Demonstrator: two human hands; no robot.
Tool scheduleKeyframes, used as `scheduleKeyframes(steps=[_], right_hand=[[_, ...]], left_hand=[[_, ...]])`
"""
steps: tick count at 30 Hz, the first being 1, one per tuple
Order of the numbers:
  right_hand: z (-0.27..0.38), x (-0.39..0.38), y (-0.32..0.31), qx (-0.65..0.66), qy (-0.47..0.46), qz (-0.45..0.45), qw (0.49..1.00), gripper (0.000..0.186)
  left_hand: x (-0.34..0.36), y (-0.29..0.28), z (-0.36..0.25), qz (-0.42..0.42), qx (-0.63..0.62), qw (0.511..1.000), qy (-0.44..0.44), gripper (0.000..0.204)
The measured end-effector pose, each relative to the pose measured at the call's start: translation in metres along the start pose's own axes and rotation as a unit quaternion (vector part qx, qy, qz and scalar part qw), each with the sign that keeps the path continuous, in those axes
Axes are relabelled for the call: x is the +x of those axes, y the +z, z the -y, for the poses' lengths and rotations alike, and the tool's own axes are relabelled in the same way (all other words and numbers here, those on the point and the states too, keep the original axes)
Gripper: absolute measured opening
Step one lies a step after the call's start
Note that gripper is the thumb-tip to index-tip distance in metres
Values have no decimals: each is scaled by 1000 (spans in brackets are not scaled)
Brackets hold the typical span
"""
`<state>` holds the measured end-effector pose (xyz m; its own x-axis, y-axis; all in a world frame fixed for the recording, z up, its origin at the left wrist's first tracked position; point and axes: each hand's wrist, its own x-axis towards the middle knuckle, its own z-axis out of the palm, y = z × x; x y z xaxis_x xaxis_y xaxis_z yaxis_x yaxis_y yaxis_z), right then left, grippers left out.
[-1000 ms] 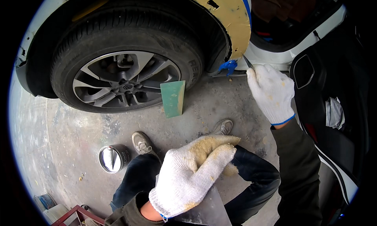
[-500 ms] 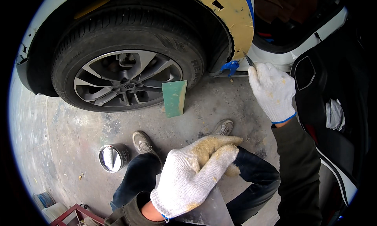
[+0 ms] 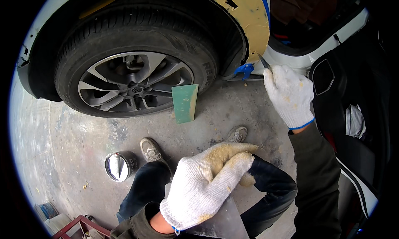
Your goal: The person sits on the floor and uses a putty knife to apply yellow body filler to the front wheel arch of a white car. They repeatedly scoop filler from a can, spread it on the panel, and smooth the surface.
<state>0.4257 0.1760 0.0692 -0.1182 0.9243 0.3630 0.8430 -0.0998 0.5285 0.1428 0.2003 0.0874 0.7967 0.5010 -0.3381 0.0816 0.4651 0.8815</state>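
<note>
My right hand point(image 3: 289, 95), in a white knit glove with a blue cuff, grips a thin dark pointed blade point(image 3: 264, 62); its handle is hidden. The tip meets or nearly meets the lower end of the fender point(image 3: 249, 25), coated in tan filler. Just below hangs crumpled blue tape point(image 3: 244, 70). Over my lap, my gloved left hand point(image 3: 203, 187) is closed, its thumb and fingers crusted with tan putty. What its fingers hold, if anything, is hidden. A smooth grey sheet point(image 3: 226, 222) shows beneath that hand; whether it is gripped cannot be seen.
A green rectangular sheet point(image 3: 185, 106) leans against the car wheel point(image 3: 135, 89). On the concrete floor, left of my shoe point(image 3: 150, 149), stands an open round can point(image 3: 118, 167). The open car door point(image 3: 343, 89) flanks my right arm. A red metal frame point(image 3: 79, 226) sits lower left.
Almost nothing differs. My right hand and the blade have shifted very slightly right; the left hand keeps its pose.
</note>
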Motion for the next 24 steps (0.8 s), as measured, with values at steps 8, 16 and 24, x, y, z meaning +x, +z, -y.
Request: scheduleKeyframes(steps=[8, 16, 24], right_hand=[[0, 2, 1, -2, -2, -13, 1000, 23], [8, 11, 1, 12, 29, -38, 999, 8], [0, 26, -9, 190, 130, 17, 973, 29]], left_hand=[[0, 0, 2, 3, -18, 1000, 1, 32], [0, -3, -2, 15, -19, 1000, -11, 33], [1, -3, -4, 7, 9, 1000, 4, 32]])
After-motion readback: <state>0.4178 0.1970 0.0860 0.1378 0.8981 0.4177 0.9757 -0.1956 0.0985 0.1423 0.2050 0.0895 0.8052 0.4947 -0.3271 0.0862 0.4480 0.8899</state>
